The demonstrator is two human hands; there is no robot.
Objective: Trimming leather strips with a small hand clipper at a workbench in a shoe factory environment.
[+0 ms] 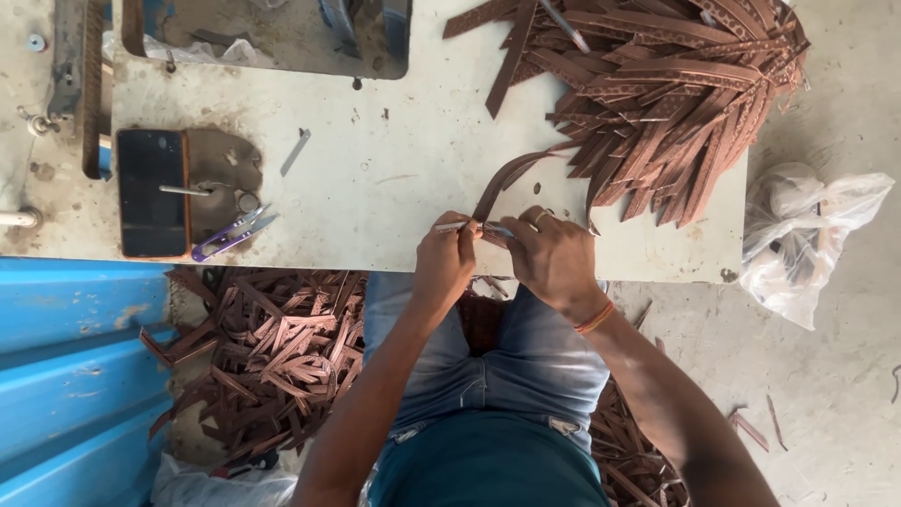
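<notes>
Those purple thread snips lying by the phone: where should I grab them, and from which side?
Take the purple thread snips by the purple handle end, which points down-left toward the table edge nearest the person. Come in from that near edge: the bare metal blades point up-right, away from it. The black phone lies close on the left, so a pinch from above probably suits best.

— How many hands do you count at the table?

— Two, a left hand [443,258] and a right hand [554,258], at the near edge of the tabletop [394,178].

— And tools?

— One phone [151,192] and one purple thread snips [230,237], near the left edge. One plastic bag [798,244] beside the right edge.

— The brown strips?

— Two heaps: one pile of strips [657,94] at the far right corner, one floor heap [272,347] below. Too many to count.
</notes>
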